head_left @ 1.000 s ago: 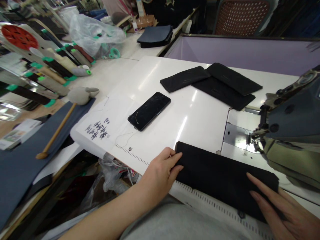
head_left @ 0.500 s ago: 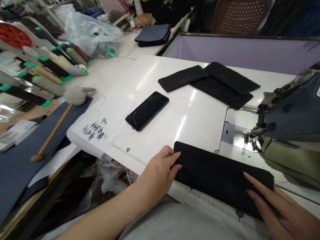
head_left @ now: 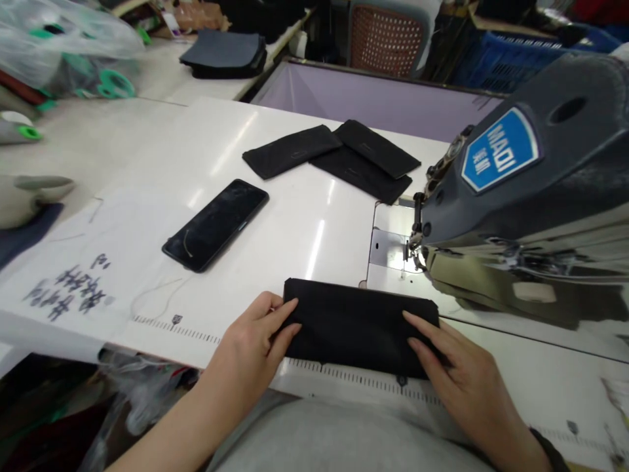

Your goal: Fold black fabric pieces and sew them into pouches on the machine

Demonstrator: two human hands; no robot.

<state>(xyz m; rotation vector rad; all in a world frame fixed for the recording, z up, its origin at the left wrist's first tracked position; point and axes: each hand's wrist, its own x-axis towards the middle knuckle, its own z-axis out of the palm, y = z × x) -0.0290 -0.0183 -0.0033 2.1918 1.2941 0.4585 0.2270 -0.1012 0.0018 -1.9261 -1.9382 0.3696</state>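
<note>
A folded black fabric piece (head_left: 358, 331) lies flat at the front edge of the white table, over the printed ruler marks. My left hand (head_left: 260, 337) pinches its left end between thumb and fingers. At the opposite end my right hand (head_left: 457, 370) grips it, thumb and index finger on top and the other fingers partly hidden. Just behind the fabric's right half is the needle area of a sewing machine (head_left: 491, 170). Several similar black fabric pieces (head_left: 295, 151) lie overlapping farther back.
A black phone (head_left: 216, 223) lies left of centre, a loose thread beside it. Handwriting marks the paper (head_left: 122, 262) at left. Dark fabric sheets (head_left: 223, 52) are stacked at the back, near a plastic bag (head_left: 83, 39). Behind stand a brown chair (head_left: 388, 39) and blue crate (head_left: 511, 62).
The view has turned to the right, bringing more of the sewing machine into sight. Both hands keep hold of the black fabric piece, which now lies straighter along the table edge.
</note>
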